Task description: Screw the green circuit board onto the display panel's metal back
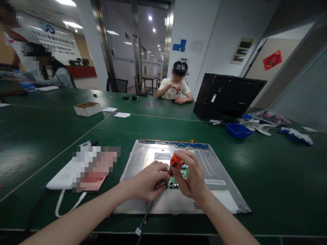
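A screwdriver with a stubby orange-and-black handle (175,161) is pinched in the fingertips of my right hand (191,175). It points down at a small green circuit board (171,184) on the back of a flat silver display panel (217,195). My left hand (150,180) is closed beside the screwdriver, fingers curled at the board's left edge. Between its thumb and fingers shows part of a dark cable (146,217), which runs down past the panel's near edge to a white connector (138,231). The screwdriver's tip is hidden by my fingers.
Left of the panel lie a white power bank (61,175) and a pink phone (94,183), with a white cord. A white box (88,109), a blue tray (238,130), a black monitor (227,97) and gloves (296,135) sit farther off. A person (176,85) sits opposite.
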`<state>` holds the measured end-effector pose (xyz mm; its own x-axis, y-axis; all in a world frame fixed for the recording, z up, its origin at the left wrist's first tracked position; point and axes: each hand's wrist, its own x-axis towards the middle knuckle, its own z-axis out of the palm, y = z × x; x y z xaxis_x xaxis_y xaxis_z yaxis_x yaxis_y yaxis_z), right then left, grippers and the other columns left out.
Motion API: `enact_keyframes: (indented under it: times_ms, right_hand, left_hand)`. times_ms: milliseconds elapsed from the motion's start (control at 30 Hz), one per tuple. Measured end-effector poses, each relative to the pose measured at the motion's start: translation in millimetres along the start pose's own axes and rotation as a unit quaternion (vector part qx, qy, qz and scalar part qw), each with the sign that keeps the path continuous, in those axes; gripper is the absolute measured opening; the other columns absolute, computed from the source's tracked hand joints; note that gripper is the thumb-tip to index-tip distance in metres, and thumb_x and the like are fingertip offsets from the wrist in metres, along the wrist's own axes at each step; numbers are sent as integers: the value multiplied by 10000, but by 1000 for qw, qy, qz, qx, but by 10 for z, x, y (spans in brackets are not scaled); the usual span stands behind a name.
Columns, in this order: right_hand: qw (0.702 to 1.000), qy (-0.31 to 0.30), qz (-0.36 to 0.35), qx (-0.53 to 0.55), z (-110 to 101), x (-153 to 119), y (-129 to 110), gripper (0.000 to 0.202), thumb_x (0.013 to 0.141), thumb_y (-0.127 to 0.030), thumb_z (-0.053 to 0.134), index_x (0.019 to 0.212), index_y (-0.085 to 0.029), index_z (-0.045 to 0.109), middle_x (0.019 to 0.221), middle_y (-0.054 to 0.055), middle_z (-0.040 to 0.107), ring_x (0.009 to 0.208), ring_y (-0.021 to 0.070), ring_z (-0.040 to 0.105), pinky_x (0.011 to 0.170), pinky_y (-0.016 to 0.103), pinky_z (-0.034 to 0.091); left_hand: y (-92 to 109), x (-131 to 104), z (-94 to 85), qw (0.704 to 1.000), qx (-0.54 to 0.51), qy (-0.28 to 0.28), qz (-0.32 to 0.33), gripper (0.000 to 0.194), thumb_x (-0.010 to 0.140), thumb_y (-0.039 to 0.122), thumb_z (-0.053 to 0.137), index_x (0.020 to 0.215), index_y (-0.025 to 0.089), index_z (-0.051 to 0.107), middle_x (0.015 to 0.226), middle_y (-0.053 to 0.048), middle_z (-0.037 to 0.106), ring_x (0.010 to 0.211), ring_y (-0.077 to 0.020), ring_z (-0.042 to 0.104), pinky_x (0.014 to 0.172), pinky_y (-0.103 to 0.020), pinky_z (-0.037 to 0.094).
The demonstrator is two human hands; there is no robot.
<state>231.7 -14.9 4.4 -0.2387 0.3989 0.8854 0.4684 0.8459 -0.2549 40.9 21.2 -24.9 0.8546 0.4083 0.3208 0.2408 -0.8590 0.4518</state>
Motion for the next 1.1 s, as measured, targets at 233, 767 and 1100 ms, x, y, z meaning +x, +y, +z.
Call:
enact_keyframes:
  times_ms: [233, 767, 1100]
  right_hand:
    - [999, 42, 6, 6, 29, -18, 22, 449, 839, -225, 625, 1252, -210, 447, 969, 76, 630, 815, 201, 642, 643, 329, 566]
    - [1000, 8, 7, -4, -4, 1, -7, 458, 871, -180, 541, 1320, -190, 452, 1009, 100, 662, 851, 206, 660, 654, 329, 576]
    - [997, 39, -5, -60, 20, 54, -18, 440, 875, -236, 632, 1305, -274, 547, 951, 49, 574, 771, 170, 628, 596, 288, 562]
  left_hand:
    - [-23, -2, 26, 1000, 1, 3, 1, 177, 761, 100, 598, 919, 179, 589, 981, -65, 608, 925, -231, 562, 850, -391, 435]
    - [-41, -12, 47, 1000, 4, 8, 1, 114, 793, 133, 605, 895, 181, 586, 984, -69, 612, 913, -227, 556, 843, -389, 436]
    - [-67, -6, 69, 1000, 15, 13, 3, 71, 795, 156, 615, 849, 176, 575, 951, -70, 612, 915, -238, 555, 829, -402, 442]
